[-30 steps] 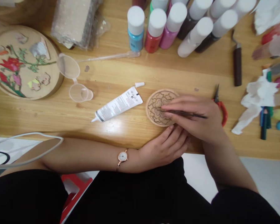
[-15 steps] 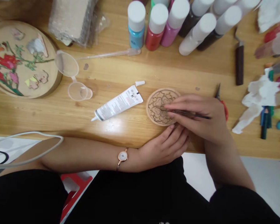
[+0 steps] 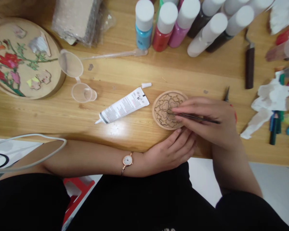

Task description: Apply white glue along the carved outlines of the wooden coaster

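Observation:
A small round wooden disc (image 3: 159,120) with a raised rim and dark curved outlines forming a flower-like pattern lies flat on the table. My right hand (image 3: 207,120) pinches a pair of slim metal tweezers (image 3: 195,116), whose tips touch or hover over the middle of the pattern. At the disc's near edge rests my left hand (image 3: 170,149), its fingers stretched out and partly hidden beneath the right hand. Left of the disc lies a white glue-like tube (image 3: 124,106) with printed text, its narrow nozzle pointing left; a small white cap (image 3: 146,85) is beside it.
Several paint bottles (image 3: 143,25) stand at the back. Two joined plastic cups (image 3: 83,92), a pipette (image 3: 115,54) and a larger painted wooden disc (image 3: 26,61) are left. A palette knife (image 3: 249,67), red-handled pliers or snips (image 3: 226,93) and crumpled tissue (image 3: 271,94) lie right.
The whole view has shifted slightly, moving table items a little to the right. Both hands and the tweezers keep nearly the same pose over the disc.

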`<state>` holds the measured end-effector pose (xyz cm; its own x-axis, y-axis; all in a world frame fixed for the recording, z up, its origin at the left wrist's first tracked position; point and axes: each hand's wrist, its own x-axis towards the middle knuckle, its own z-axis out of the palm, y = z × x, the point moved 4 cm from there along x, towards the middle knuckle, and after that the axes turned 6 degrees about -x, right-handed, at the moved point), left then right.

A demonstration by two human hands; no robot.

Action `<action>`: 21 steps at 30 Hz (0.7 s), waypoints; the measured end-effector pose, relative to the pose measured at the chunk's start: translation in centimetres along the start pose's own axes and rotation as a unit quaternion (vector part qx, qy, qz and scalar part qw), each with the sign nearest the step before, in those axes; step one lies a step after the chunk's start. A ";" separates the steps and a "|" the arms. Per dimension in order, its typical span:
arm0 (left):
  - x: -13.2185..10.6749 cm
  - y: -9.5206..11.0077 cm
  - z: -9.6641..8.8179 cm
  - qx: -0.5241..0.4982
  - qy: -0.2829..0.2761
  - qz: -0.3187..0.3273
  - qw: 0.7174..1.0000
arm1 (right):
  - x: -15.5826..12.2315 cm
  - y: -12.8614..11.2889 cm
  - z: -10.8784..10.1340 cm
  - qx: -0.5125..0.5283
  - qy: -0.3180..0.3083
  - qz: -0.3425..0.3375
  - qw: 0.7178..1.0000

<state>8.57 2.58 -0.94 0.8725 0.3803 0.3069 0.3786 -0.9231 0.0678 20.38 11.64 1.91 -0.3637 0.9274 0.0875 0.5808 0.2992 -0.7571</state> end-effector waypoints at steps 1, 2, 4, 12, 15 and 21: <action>0.0 0.0 0.0 0.000 -0.002 0.000 1.000 | 0.0 0.0 0.0 0.000 0.000 -0.001 1.000; 0.0 0.1 0.1 -0.001 -0.004 0.000 1.000 | 0.0 0.0 0.0 -0.001 0.000 -0.003 1.000; 0.0 0.1 0.1 -0.001 -0.004 0.000 1.000 | 0.0 0.0 0.0 -0.002 0.003 -0.005 1.000; -0.1 0.1 0.1 0.007 -0.014 0.006 1.000 | 0.1 0.1 0.1 0.001 0.013 -0.010 1.000; -0.1 0.1 0.1 0.006 -0.019 0.008 1.000 | 0.1 0.0 0.1 0.000 0.023 -0.019 1.000; 0.0 0.0 0.1 0.000 -0.005 0.000 1.000 | 0.1 0.0 -0.1 -0.006 0.022 -0.024 0.999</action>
<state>8.61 2.55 -1.01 0.8758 0.3801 0.2975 0.3780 -0.9234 0.0670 20.35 11.74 1.99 -0.3581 0.9212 0.1521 0.5730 0.3455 -0.7432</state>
